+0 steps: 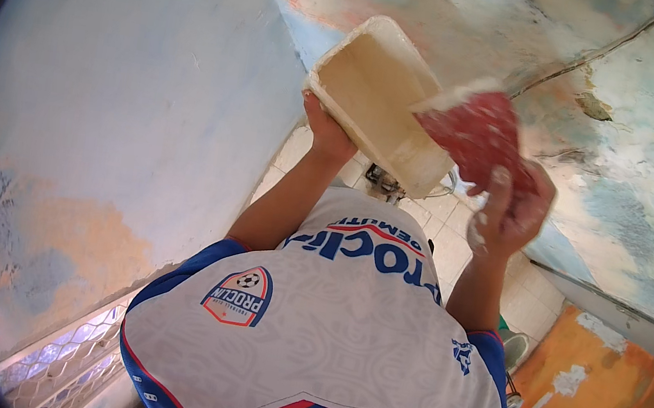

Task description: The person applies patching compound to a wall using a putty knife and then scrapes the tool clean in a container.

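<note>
My left hand (328, 128) grips the near left side of an off-white rectangular plastic tray (378, 99), held tilted in front of my chest with a pale beige coating inside. My right hand (513, 200), with pale smears on the thumb, holds a red flat spreader (469, 132) with a pale, smeared edge. The spreader is raised at the tray's right side, its edge over or against the tray; whether they touch I cannot tell. The spreader is slightly blurred.
A pale blue, patchy wall (110, 93) rises at left, a cracked, mottled one (624, 144) at upper right. Below are white floor tiles (447, 236), an orange patched surface (592, 387) at lower right and a metal grille (59, 359) at lower left.
</note>
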Demonstrator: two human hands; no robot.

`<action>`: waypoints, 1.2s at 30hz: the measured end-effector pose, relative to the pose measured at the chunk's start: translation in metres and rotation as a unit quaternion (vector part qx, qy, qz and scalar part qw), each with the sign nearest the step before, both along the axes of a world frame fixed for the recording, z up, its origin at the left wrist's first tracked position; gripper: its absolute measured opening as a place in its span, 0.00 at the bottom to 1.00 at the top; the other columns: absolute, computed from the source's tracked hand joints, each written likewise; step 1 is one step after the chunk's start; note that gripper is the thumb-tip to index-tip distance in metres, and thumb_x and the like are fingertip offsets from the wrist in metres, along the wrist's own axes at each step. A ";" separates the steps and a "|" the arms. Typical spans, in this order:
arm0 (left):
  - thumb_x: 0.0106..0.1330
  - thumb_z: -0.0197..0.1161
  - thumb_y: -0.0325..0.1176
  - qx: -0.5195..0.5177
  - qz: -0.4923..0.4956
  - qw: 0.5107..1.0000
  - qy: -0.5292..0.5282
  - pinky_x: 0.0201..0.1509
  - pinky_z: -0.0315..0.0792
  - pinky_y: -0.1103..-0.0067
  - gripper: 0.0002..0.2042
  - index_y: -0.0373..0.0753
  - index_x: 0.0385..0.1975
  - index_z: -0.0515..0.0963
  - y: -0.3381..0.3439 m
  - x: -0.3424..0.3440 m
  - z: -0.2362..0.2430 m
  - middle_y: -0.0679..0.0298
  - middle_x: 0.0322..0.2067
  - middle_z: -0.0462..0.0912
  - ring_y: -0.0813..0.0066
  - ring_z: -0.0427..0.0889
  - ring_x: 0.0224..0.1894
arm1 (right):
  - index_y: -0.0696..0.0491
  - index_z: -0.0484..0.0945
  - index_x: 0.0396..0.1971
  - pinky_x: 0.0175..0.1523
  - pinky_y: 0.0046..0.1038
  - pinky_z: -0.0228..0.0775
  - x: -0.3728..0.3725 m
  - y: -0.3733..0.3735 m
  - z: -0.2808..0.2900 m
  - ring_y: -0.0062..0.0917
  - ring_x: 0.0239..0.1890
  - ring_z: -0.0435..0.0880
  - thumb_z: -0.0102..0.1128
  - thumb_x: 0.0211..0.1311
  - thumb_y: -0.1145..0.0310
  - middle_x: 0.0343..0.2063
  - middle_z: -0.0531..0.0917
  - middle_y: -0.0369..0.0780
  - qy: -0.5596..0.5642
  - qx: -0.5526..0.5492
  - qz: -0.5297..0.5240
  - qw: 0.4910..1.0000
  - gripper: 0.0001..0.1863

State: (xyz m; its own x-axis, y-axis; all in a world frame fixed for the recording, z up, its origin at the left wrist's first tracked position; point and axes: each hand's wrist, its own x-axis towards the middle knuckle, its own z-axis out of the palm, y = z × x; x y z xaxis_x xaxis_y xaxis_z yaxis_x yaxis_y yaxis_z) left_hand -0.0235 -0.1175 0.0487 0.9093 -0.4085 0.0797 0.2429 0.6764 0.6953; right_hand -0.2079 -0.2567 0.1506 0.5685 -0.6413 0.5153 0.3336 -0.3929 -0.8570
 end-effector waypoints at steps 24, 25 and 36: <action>0.60 0.42 0.80 -0.139 -0.171 0.974 -0.045 0.71 0.64 0.63 0.52 0.41 0.73 0.58 0.060 0.129 -0.047 0.56 0.70 0.64 0.58 0.66 0.70 | 0.56 0.79 0.46 0.36 0.48 0.74 0.172 0.099 0.045 0.50 0.28 0.83 0.56 0.66 0.68 0.22 0.82 0.52 0.385 -0.282 0.035 0.878 0.12; 0.60 0.42 0.81 -0.129 -0.163 0.976 -0.062 0.71 0.64 0.63 0.52 0.41 0.73 0.58 0.062 0.134 -0.045 0.56 0.70 0.64 0.58 0.66 0.70 | 0.57 0.80 0.46 0.37 0.48 0.73 0.177 0.104 0.043 0.51 0.28 0.83 0.56 0.66 0.68 0.22 0.82 0.53 0.382 -0.280 0.025 0.880 0.12; 0.58 0.43 0.82 -0.123 -0.238 0.962 0.046 0.69 0.66 0.64 0.54 0.39 0.71 0.60 0.074 0.192 -0.075 0.56 0.67 0.67 0.59 0.68 0.67 | 0.57 0.78 0.51 0.40 0.46 0.74 0.220 0.125 0.033 0.49 0.31 0.84 0.57 0.67 0.65 0.26 0.84 0.53 0.450 -0.212 0.060 0.866 0.17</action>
State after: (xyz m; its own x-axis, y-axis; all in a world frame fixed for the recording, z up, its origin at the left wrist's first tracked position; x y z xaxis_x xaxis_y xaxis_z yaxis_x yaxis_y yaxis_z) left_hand 0.1689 -0.0433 -0.0267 0.6321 -0.7590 0.1559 0.6182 0.6153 0.4891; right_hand 0.0126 -0.1319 0.1838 0.9115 -0.4112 0.0036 -0.3334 -0.7441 -0.5790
